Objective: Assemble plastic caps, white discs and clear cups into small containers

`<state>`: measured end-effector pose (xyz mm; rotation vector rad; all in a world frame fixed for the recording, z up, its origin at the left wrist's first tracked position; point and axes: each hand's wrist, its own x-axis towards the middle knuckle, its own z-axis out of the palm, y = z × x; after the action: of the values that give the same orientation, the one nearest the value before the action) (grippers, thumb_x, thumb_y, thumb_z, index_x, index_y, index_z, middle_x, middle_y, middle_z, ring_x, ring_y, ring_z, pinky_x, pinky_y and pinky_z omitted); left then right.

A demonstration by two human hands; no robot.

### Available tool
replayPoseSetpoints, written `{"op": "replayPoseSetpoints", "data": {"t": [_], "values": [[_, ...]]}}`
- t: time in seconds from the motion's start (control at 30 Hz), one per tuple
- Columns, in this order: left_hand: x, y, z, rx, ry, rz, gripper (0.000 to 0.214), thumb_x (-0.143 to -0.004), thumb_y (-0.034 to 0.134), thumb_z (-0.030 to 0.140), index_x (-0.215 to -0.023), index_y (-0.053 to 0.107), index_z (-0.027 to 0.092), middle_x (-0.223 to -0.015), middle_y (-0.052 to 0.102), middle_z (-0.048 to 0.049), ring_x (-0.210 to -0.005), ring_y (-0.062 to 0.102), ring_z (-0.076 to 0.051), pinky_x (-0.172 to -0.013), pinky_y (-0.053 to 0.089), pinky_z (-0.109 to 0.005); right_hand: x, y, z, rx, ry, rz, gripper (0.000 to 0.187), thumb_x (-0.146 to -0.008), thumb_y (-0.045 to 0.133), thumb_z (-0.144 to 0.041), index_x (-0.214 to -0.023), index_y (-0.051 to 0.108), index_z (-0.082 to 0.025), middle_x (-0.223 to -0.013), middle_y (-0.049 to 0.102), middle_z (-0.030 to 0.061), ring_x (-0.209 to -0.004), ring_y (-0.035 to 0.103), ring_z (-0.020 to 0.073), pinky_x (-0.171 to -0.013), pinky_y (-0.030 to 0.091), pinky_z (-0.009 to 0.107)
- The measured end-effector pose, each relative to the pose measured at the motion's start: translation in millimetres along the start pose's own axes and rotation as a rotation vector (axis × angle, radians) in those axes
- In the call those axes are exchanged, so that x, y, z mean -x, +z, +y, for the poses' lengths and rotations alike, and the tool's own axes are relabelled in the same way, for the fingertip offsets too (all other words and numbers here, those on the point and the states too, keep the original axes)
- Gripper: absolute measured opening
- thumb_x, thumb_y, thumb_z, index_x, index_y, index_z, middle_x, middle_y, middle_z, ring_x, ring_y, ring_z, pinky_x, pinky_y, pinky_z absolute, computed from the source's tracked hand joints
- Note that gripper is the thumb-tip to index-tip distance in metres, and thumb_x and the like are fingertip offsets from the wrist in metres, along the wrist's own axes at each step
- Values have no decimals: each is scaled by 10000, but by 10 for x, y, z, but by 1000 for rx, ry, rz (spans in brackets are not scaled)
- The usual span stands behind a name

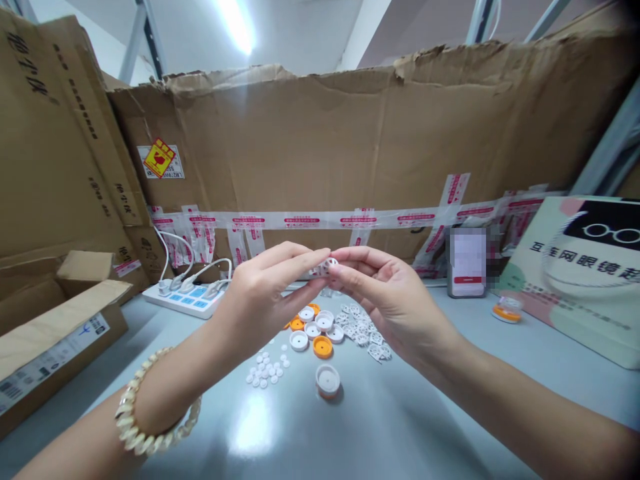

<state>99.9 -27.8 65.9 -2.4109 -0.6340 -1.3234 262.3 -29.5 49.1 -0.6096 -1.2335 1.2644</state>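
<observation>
Both my left hand (273, 283) and my right hand (383, 287) pinch one small white perforated plastic part (325, 267), raised above the table. Fingertips cover much of it. Below lie several round caps, some white (299, 341) and some orange (323, 347). A pile of flat white cut-out plastic pieces (357, 325) lies under my right hand. Small white discs (267, 369) are scattered to the left. Nearest to me stands a round piece with a whitish top and an orange-toned base (328, 381).
At left are a white power strip (185, 300) with plugged cables and an open cardboard box (65, 327). A phone (467, 263) stands upright at right, near an orange-and-clear round piece (507, 310) and a printed bag (580, 280). A large cardboard wall (320, 147) closes off the back.
</observation>
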Motion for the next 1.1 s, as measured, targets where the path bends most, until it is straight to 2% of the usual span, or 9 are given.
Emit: {"op": "replayPoseSetpoints", "data": {"t": [0.17,0.33,0.6,0.83,0.97,1.03,1.1], "values": [[-12,-66,13,-29,-38,-36,161,-787,634,196,-947,622,200,-874,705,-14,-729,654,-114,-669,543,-209,1,1,-3,8,13,-4,190,-620,759,-265,-764,655,-197,-779,702,8,-759,654,147,-790,518,324],[-19,-75,29,-12,-42,-86,135,-795,622,176,-930,620,189,-869,707,-10,-739,653,-111,-673,527,-203,-9,-1,16,45,11,-32,196,-637,749,-274,-769,635,-184,-758,691,8,-753,647,137,-784,511,304],[-3,-11,8,66,-174,-224,115,-783,637,212,-884,644,156,-794,704,-21,-664,639,-119,-579,490,-205,-101,-155,-13,350,25,-153,347,-635,750,-304,-896,538,-218,-723,691,-9,-737,649,155,-692,495,313],[70,38,44,-28,-141,-264,100,-772,627,166,-865,659,147,-747,680,-26,-618,609,-125,-550,461,-220,-79,-125,-22,385,23,-168,344,-655,736,-325,-896,509,-231,-666,680,-27,-672,649,157,-642,486,301],[79,31,12,-49,-166,-298,141,-770,616,152,-904,660,161,-778,682,-25,-642,617,-135,-565,471,-231,-102,-357,81,473,0,-157,233,-705,680,-346,-856,571,-205,-819,674,15,-812,630,162,-742,469,308],[76,41,-9,-28,-186,-301,154,-773,617,155,-921,655,156,-805,687,-30,-665,627,-141,-590,485,-241,-95,-563,191,671,-24,-165,179,-726,650,-343,-811,595,-196,-829,655,26,-793,610,170,-735,459,323],[74,67,-23,-5,-202,-310,165,-768,617,140,-929,653,143,-823,692,-40,-688,638,-150,-616,498,-253,-72,-768,330,941,6,-289,133,-741,621,-320,-768,623,-189,-767,642,33,-733,584,182,-697,443,339]]}}
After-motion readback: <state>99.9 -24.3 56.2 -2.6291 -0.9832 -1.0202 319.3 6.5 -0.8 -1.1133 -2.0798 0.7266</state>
